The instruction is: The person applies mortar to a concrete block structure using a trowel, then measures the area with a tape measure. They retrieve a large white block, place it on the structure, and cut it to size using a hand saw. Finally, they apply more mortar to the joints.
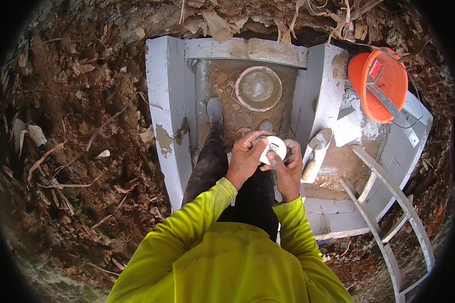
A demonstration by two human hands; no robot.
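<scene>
Both hands meet in front of my body, above my legs. Between them is a white round disc [277, 147] with a small slotted piece at its middle; its exact kind I cannot make out. My left hand [246, 157] grips its left side, thumb on the face and fingers behind. My right hand [288, 174] closes on its right and lower edge, thumb near the middle piece. A trowel [318, 144] with a pale handle lies on the grey block wall [322, 93] right of my hands. Beyond them a round mortar bucket [258, 88] stands on the pit floor.
Grey block walls [166, 76] surround the pit where I stand. An orange bucket [369, 83] leans at the far right, with a metal bar [392, 111] across it. A ladder [387, 242] slopes in at the lower right. Root-strewn soil [81, 151] banks up on the left.
</scene>
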